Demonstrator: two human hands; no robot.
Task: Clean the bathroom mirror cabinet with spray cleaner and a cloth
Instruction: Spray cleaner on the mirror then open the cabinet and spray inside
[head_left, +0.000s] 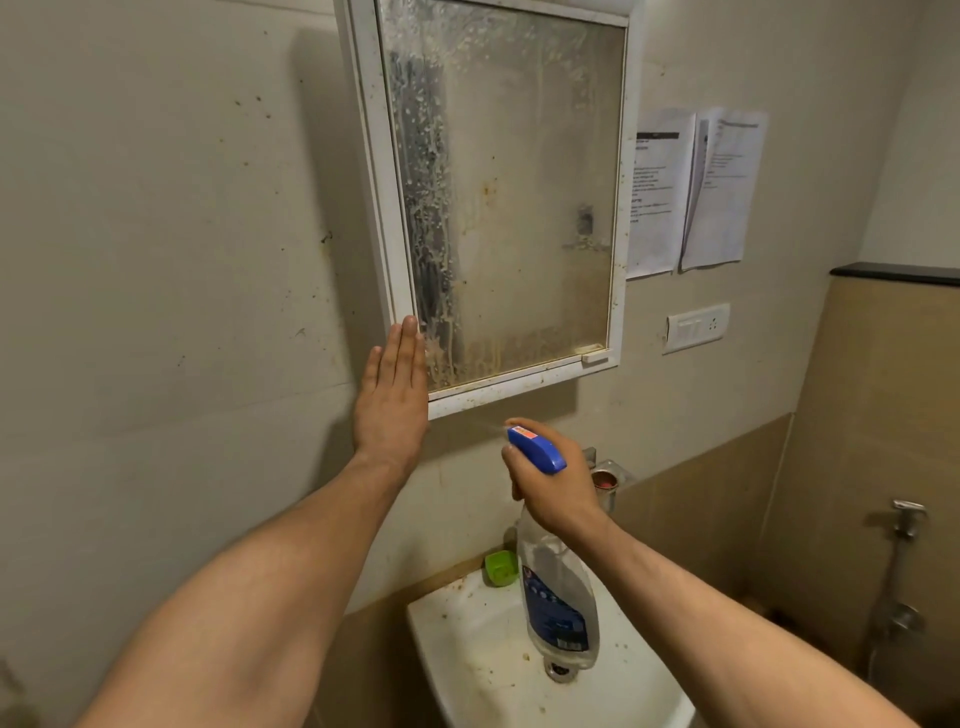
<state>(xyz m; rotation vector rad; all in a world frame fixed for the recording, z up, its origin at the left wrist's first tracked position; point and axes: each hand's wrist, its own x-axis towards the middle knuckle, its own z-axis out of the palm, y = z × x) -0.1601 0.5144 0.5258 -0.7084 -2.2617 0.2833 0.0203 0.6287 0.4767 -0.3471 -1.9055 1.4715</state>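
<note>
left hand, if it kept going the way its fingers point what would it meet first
Most likely the mirror cabinet's white frame: the left hand points up with straight fingers, tips at the frame's lower left corner. Whether it touches the frame or lies in front cannot be told.

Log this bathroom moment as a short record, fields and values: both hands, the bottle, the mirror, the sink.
left hand: open, flat, fingertips at the mirror cabinet's lower left corner
right hand: grips the spray bottle's neck
spray bottle: clear, held above the sink, nozzle toward the cabinet
mirror: spotted and streaked with droplets, thickest on the left
sink: white, stained
cloth: not in view
</note>
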